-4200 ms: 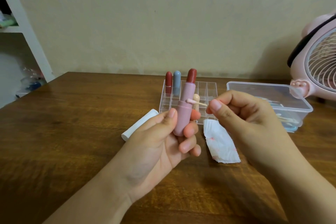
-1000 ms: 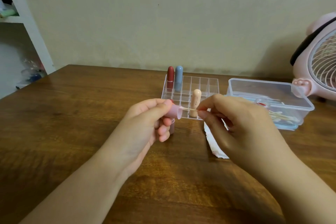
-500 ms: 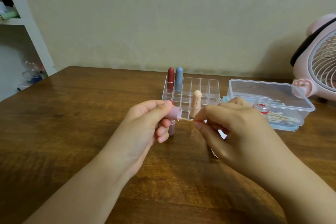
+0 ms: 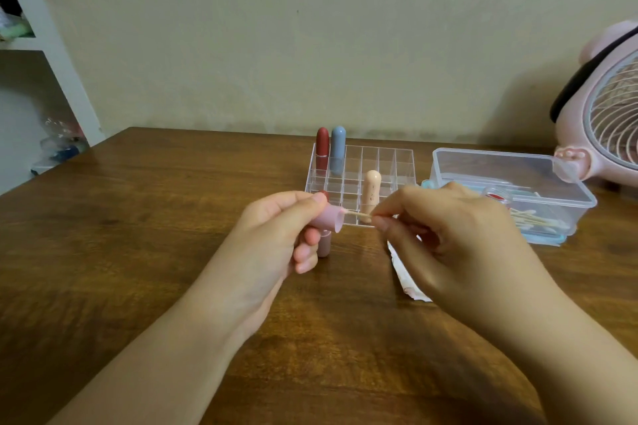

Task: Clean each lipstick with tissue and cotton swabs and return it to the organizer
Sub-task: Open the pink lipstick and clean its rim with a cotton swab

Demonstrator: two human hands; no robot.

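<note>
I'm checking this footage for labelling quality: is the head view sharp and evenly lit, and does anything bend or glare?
Head view: soft, dim, warm light; the round pink fan throws a broad shadow on the wall; the white shelf post leans from wide-angle distortion; the clear plastic lipstick organizer and the thin cotton swab look slightly soft; no strong glare.

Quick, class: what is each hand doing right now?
Left hand: holding the pink lipstick cap.
Right hand: pinching a cotton swab.

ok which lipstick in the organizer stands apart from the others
The peach lipstick. It stands alone in a front compartment of the organizer, while the red lipstick and the blue lipstick stand side by side in the back left corner.
</note>
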